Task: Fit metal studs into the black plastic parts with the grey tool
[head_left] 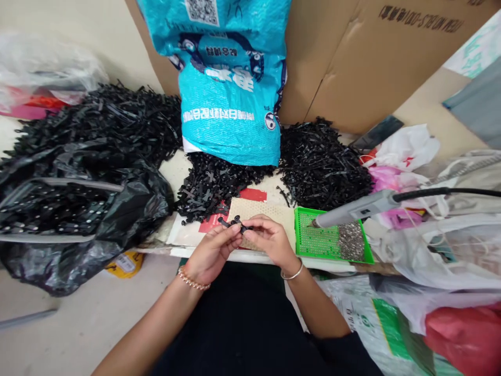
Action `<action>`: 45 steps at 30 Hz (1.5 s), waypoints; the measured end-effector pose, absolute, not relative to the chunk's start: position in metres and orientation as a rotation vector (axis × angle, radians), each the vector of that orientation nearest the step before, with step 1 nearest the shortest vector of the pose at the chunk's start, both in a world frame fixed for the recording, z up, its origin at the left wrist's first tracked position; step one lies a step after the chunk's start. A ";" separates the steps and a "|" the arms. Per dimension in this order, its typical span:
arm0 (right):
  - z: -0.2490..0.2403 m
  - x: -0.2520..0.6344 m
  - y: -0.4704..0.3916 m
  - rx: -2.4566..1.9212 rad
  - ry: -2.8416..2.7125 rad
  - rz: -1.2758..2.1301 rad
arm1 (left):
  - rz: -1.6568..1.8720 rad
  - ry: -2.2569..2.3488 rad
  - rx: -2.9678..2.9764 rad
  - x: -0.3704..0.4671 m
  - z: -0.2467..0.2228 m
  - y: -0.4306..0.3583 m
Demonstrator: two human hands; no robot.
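Observation:
Small black plastic parts (237,220) are pinched between both hands, over the front edge of the table. My left hand (217,248) grips them from the left with thumb and fingers. From the right, my right hand (271,241) closes its thumb and fingers on the same parts. A beige textured mat (279,215) lies beneath and behind the hands. Right of them, a green tray (299,249) holds small metal screws (352,241), and a grey electric screwdriver (352,210) rests with its tip over the tray.
Heaps of black parts lie at the left (102,122), middle (205,183) and right (323,167). A blue sack (230,104) stands behind the middle heap. A black plastic bag (144,209) surrounds a container at the left. Plastic bags (407,149) crowd the right side.

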State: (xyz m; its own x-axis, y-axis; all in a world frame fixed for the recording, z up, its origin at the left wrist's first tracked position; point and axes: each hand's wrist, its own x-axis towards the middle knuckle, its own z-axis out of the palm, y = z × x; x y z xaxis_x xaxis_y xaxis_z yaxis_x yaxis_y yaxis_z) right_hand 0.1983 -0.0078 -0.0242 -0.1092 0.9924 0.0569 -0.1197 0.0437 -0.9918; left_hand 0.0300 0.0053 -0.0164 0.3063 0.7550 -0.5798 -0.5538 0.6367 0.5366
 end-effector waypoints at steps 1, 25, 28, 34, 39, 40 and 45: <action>-0.026 0.199 -0.011 -1.027 -1.196 1.287 | 0.866 0.904 0.265 0.032 -0.017 0.005; -0.045 0.212 -0.011 -1.171 -0.833 1.369 | 1.034 0.960 0.380 0.071 -0.017 -0.006; -0.045 0.207 -0.018 -1.229 -0.938 1.243 | 1.050 0.995 0.373 0.075 -0.019 -0.006; -0.018 0.254 -0.048 -1.519 -1.501 0.423 | 0.950 1.051 0.450 0.073 -0.023 0.010; -0.006 0.333 -0.029 -1.565 -1.030 -0.094 | 0.714 1.018 0.567 0.086 -0.021 0.034; -0.005 0.344 -0.020 -1.558 -1.016 -0.052 | 0.661 0.999 0.594 0.093 -0.020 0.038; 0.009 0.353 0.006 -1.483 -0.952 0.333 | 0.510 0.894 0.690 0.135 -0.020 0.054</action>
